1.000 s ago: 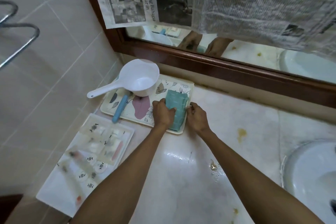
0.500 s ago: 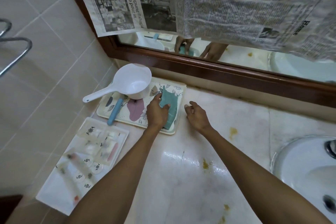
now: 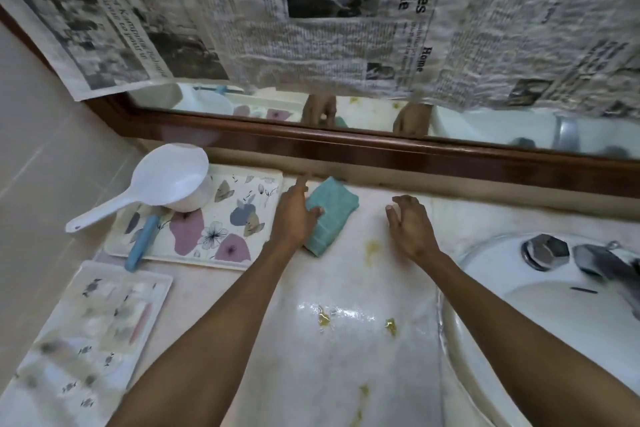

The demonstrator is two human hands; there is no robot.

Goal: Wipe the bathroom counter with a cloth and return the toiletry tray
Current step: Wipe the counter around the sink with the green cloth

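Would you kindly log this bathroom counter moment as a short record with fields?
cloth: teal, folded, lying on the counter, right of the tray
left hand: resting on the cloth's left edge
right hand: open, empty, just above the counter
tray: floral, holding a white scoop and a blue tube
stains: yellow spots in front of the cloth
sink: at right

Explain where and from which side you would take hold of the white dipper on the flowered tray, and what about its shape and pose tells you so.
Grip the white dipper by its long handle, near the free end, coming from the left. The handle juts out past the flowered tray toward the tiled wall, clear of the blue stick lying beside it. The bowl is wide and smooth, probably harder to pinch.
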